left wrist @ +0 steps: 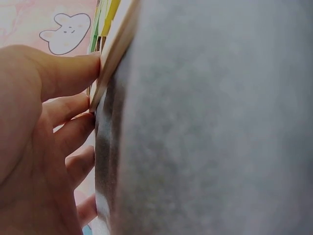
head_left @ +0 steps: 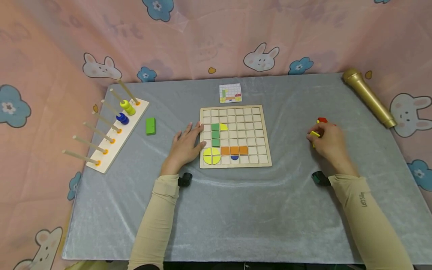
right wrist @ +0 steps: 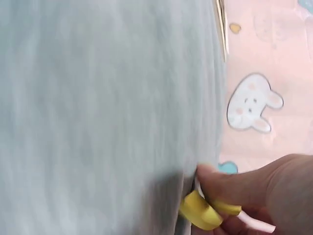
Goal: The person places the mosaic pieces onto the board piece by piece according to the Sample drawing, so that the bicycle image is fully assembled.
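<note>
As the left hand (head_left: 183, 145), fingers loosely spread, rests against the left edge of the board (head_left: 240, 126), the right hand (head_left: 330, 141) pinches a yellow piece (head_left: 315, 134) well to the right, one looking light, stiff, perhaps slippery, best gripped by its edges.

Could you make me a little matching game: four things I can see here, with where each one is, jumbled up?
1. Gridded board
2. Gold microphone
3. Picture card
4. Blue half-circle

A. Near the table's far right corner
B. Against the middle orange square
C. Touched by the left hand
D. Just beyond the board's far edge

Pairs: 1-C, 2-A, 3-D, 4-B
</note>
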A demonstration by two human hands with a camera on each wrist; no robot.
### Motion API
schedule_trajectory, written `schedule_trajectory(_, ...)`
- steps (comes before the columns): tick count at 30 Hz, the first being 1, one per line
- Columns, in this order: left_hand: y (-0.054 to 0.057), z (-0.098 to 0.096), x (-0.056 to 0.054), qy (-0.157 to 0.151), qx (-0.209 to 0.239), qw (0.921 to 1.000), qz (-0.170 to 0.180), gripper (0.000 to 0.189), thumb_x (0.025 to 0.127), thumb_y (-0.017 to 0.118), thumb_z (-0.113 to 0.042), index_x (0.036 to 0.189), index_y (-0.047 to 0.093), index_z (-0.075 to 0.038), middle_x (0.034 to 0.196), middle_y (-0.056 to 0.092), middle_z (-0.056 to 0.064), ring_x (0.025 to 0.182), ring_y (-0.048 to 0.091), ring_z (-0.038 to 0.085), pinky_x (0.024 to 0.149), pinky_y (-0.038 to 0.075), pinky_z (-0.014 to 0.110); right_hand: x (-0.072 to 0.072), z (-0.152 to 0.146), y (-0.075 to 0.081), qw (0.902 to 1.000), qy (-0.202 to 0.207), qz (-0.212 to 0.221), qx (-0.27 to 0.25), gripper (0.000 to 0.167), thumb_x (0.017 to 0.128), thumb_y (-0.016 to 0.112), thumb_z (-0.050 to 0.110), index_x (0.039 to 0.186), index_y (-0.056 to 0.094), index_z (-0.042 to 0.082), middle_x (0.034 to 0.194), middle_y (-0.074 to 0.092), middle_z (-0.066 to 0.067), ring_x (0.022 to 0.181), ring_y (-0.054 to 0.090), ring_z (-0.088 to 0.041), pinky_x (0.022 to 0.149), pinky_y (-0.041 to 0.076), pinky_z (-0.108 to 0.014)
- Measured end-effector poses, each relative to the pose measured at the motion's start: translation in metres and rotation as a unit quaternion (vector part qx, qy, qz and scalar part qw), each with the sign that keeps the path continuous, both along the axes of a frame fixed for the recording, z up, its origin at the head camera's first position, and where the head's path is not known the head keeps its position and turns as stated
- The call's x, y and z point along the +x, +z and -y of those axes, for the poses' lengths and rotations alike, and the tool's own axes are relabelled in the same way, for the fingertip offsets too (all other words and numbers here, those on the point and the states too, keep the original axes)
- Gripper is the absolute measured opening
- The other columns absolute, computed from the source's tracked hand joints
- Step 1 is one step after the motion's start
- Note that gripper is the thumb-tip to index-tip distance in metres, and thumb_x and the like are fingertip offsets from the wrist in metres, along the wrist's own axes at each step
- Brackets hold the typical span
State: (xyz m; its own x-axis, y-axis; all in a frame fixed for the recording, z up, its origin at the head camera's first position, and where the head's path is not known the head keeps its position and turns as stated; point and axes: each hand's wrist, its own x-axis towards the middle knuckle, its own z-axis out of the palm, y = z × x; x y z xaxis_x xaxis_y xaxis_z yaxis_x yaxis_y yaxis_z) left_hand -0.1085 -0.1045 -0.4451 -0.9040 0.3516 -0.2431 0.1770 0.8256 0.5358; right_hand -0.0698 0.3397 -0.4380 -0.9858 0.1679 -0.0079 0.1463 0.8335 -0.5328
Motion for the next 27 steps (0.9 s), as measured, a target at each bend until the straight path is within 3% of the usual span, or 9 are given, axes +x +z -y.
schedule_trajectory(5, 0.001, 0.0, 0.0, 0.0, -0.001, 1.0, 0.001, 0.068, 0.111, 0.057, -0.033, 0.17, 0.028, -0.02, 0.179, 0.019, -0.002, 0.168, 0.007, 0.023, 0.133, 0.005, 0.058, 0.0, 0.023, 0.0, 0.9995, 0.022, -0.015, -0.018, 0.016, 0.094, 0.081, 0.013, 0.101, 0.077, 0.0, 0.089, 0.07, -0.021, 0.078, 0.057, -0.029, 0.068, 0.041, -0.033)
schedule_trajectory(9, 0.0, 0.0, -0.001, -0.001, -0.003, 1.0, 0.001, 0.068, 0.111, 0.056, -0.033, 0.171, 0.027, -0.019, 0.179, 0.019, -0.002, 0.168, 0.007, 0.023, 0.133, 0.005, 0.058, 0.001, 0.046, 0.001, 0.9969, 0.066, -0.022, -0.036, 0.016, 0.093, 0.084, 0.014, 0.1, 0.076, 0.002, 0.082, 0.065, -0.014, 0.076, 0.052, -0.024, 0.065, 0.038, -0.027)
schedule_trajectory(17, -0.001, -0.001, -0.002, -0.001, -0.003, 1.0, 0.001, 0.068, 0.111, 0.057, -0.033, 0.171, 0.027, -0.02, 0.179, 0.018, -0.002, 0.168, 0.007, 0.022, 0.133, 0.005, 0.058, 0.004, 0.086, 0.007, 0.9778, 0.165, -0.095, -0.088, 0.018, 0.089, 0.084, 0.0, 0.107, 0.084, 0.003, 0.09, 0.073, -0.013, 0.075, 0.051, -0.02, 0.066, 0.035, -0.017)
schedule_trajectory(22, -0.001, -0.001, -0.001, -0.002, -0.004, 1.0, 0.0, 0.068, 0.111, 0.056, -0.033, 0.171, 0.027, -0.02, 0.179, 0.018, -0.002, 0.168, 0.007, 0.023, 0.133, 0.005, 0.058, 0.005, 0.102, 0.005, 0.9705, 0.194, -0.065, -0.128, 0.017, 0.09, 0.08, -0.005, 0.107, 0.081, 0.0, 0.097, 0.074, -0.014, 0.08, 0.061, -0.021, 0.071, 0.044, -0.012)
schedule_trajectory(27, -0.001, 0.0, 0.0, -0.001, -0.002, 1.0, 0.0, 0.068, 0.111, 0.057, -0.033, 0.171, 0.027, -0.019, 0.179, 0.018, -0.002, 0.168, 0.007, 0.023, 0.133, 0.004, 0.058, 0.006, 0.112, 0.001, 0.969, 0.196, -0.027, -0.148, 0.013, 0.092, 0.081, 0.001, 0.104, 0.079, 0.003, 0.091, 0.074, -0.012, 0.079, 0.064, -0.02, 0.069, 0.048, -0.015)
